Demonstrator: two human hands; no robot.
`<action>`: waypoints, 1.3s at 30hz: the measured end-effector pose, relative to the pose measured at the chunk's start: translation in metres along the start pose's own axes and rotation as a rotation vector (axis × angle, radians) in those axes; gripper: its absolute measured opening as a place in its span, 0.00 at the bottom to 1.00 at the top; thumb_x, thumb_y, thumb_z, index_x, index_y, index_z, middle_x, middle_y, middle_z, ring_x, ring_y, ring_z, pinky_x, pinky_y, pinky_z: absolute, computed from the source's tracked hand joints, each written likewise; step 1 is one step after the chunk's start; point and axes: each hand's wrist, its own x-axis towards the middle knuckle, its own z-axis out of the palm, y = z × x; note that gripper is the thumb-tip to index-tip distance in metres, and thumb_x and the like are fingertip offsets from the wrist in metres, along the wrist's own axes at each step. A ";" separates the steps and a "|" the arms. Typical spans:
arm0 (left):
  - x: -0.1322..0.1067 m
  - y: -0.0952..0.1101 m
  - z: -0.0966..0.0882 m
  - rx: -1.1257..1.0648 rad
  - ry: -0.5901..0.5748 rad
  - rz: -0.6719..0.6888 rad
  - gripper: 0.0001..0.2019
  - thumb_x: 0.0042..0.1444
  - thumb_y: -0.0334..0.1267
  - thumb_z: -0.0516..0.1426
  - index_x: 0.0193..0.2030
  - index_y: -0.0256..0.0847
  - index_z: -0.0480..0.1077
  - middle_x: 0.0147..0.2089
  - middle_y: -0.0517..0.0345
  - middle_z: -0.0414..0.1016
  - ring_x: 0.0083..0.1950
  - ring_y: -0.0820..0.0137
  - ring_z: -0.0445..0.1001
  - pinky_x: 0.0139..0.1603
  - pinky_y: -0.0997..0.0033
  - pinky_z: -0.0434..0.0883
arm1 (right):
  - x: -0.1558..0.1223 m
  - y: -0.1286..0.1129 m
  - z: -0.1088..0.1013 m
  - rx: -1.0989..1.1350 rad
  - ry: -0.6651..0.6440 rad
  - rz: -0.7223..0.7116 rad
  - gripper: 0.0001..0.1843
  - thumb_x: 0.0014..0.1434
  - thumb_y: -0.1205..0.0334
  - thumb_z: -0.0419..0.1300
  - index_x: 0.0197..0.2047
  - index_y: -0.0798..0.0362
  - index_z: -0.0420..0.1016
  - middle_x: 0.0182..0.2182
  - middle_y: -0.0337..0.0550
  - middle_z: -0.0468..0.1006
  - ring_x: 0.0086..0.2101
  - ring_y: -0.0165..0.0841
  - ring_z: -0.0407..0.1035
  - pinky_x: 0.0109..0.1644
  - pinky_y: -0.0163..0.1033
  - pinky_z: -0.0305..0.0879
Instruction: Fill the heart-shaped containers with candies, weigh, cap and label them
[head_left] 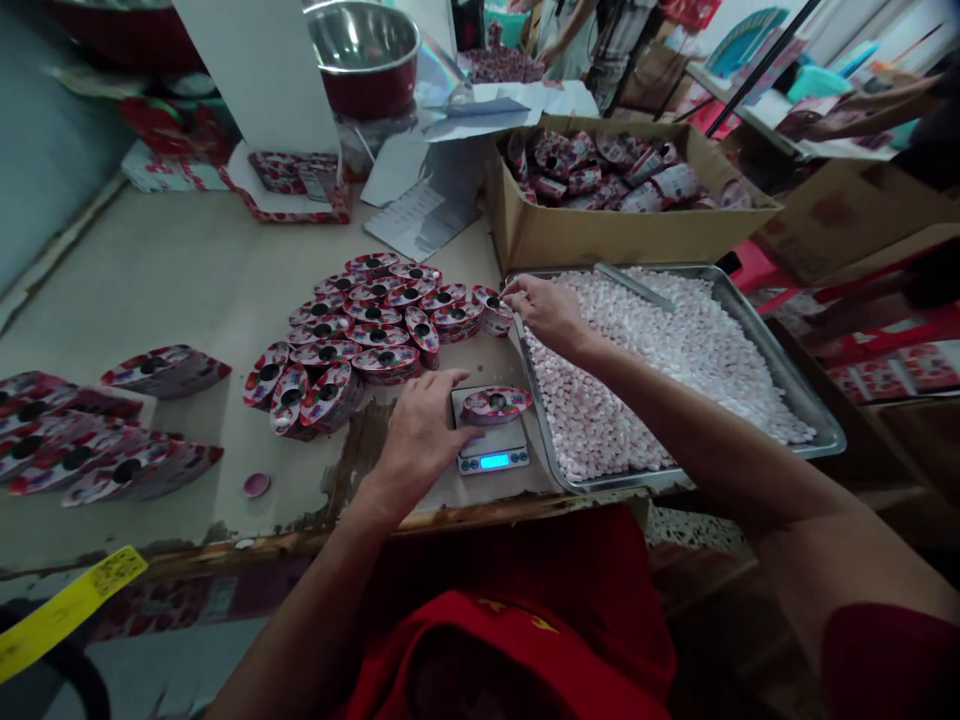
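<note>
Beside the digital scale (493, 440), which bears a printed box (496, 403), the left hand (420, 425) spreads; beyond it, the right hand (551, 312) pinches a second box (492, 311). Weighing seems underway; next calls for gentle release.

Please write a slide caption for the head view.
Left hand at a digital scale bearing one printed box; right hand at another box.

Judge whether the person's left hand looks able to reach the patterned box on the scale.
Probably yes: the left hand is spread at the left side of the scale, and nothing visible blocks the patterned box on top. The right hand is farther off, beside another box.
</note>
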 end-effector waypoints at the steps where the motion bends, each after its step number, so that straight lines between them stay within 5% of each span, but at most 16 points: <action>1: 0.000 -0.002 0.000 0.000 -0.002 -0.010 0.34 0.45 0.31 0.75 0.60 0.42 0.74 0.60 0.49 0.79 0.63 0.52 0.74 0.66 0.50 0.71 | 0.004 -0.005 0.003 -0.077 -0.016 -0.004 0.16 0.70 0.55 0.57 0.54 0.50 0.82 0.44 0.48 0.85 0.43 0.41 0.75 0.45 0.40 0.61; 8: 0.013 0.004 0.019 -0.054 -0.036 0.091 0.31 0.48 0.33 0.74 0.59 0.42 0.74 0.58 0.49 0.80 0.61 0.53 0.75 0.63 0.52 0.72 | 0.014 -0.023 0.013 -0.437 -0.224 -0.112 0.20 0.70 0.55 0.57 0.59 0.53 0.81 0.50 0.59 0.85 0.47 0.48 0.77 0.44 0.43 0.62; 12: 0.022 0.010 0.035 -0.134 -0.066 0.155 0.19 0.52 0.34 0.72 0.51 0.43 0.77 0.51 0.52 0.82 0.54 0.57 0.78 0.58 0.57 0.73 | 0.017 -0.023 0.014 -0.432 -0.202 -0.074 0.19 0.71 0.57 0.57 0.56 0.55 0.83 0.49 0.59 0.85 0.47 0.47 0.77 0.44 0.43 0.62; 18: 0.022 0.005 0.051 -0.163 -0.033 0.221 0.27 0.46 0.32 0.75 0.54 0.43 0.77 0.53 0.51 0.81 0.55 0.56 0.78 0.60 0.58 0.73 | -0.014 -0.035 -0.033 -0.346 -0.080 -0.039 0.17 0.69 0.55 0.60 0.53 0.53 0.84 0.43 0.55 0.84 0.44 0.46 0.75 0.44 0.45 0.60; 21: 0.018 0.005 0.054 -0.197 -0.012 0.197 0.24 0.47 0.32 0.74 0.52 0.43 0.78 0.51 0.52 0.82 0.53 0.59 0.80 0.58 0.61 0.75 | -0.047 -0.046 -0.056 -0.330 -0.088 -0.083 0.14 0.69 0.56 0.61 0.50 0.51 0.85 0.38 0.53 0.83 0.41 0.45 0.75 0.41 0.43 0.57; 24: 0.002 0.003 0.042 -0.235 0.028 0.140 0.21 0.48 0.31 0.73 0.50 0.43 0.80 0.50 0.54 0.84 0.50 0.61 0.82 0.57 0.64 0.76 | -0.083 -0.053 -0.057 -0.340 -0.176 -0.159 0.12 0.69 0.57 0.61 0.50 0.47 0.85 0.34 0.49 0.83 0.37 0.42 0.75 0.38 0.42 0.53; 28: -0.040 -0.012 0.003 -0.319 0.080 -0.030 0.22 0.49 0.41 0.74 0.52 0.44 0.81 0.47 0.58 0.85 0.46 0.62 0.83 0.53 0.65 0.78 | -0.120 -0.052 -0.030 -0.363 -0.329 -0.254 0.12 0.69 0.58 0.60 0.49 0.43 0.85 0.33 0.47 0.83 0.33 0.39 0.73 0.35 0.41 0.48; 32: -0.076 -0.031 -0.029 -0.304 0.210 -0.172 0.24 0.47 0.45 0.74 0.52 0.44 0.81 0.45 0.58 0.86 0.45 0.61 0.83 0.53 0.63 0.78 | -0.135 -0.045 -0.011 -0.274 -0.335 -0.242 0.11 0.69 0.55 0.59 0.47 0.45 0.83 0.32 0.46 0.82 0.31 0.37 0.70 0.34 0.40 0.48; 35: -0.086 -0.039 -0.036 -0.293 0.228 -0.163 0.24 0.47 0.44 0.74 0.51 0.44 0.81 0.47 0.57 0.86 0.47 0.60 0.83 0.55 0.62 0.78 | -0.132 -0.053 -0.018 0.069 -0.338 -0.169 0.09 0.65 0.57 0.62 0.45 0.50 0.81 0.31 0.44 0.79 0.31 0.35 0.68 0.34 0.38 0.53; 39: -0.088 -0.044 -0.036 -0.292 0.181 -0.099 0.22 0.48 0.41 0.73 0.51 0.44 0.80 0.50 0.55 0.86 0.49 0.59 0.83 0.57 0.60 0.77 | -0.125 -0.094 -0.024 0.637 -0.561 -0.142 0.10 0.62 0.62 0.59 0.43 0.54 0.79 0.29 0.41 0.76 0.28 0.31 0.65 0.31 0.36 0.58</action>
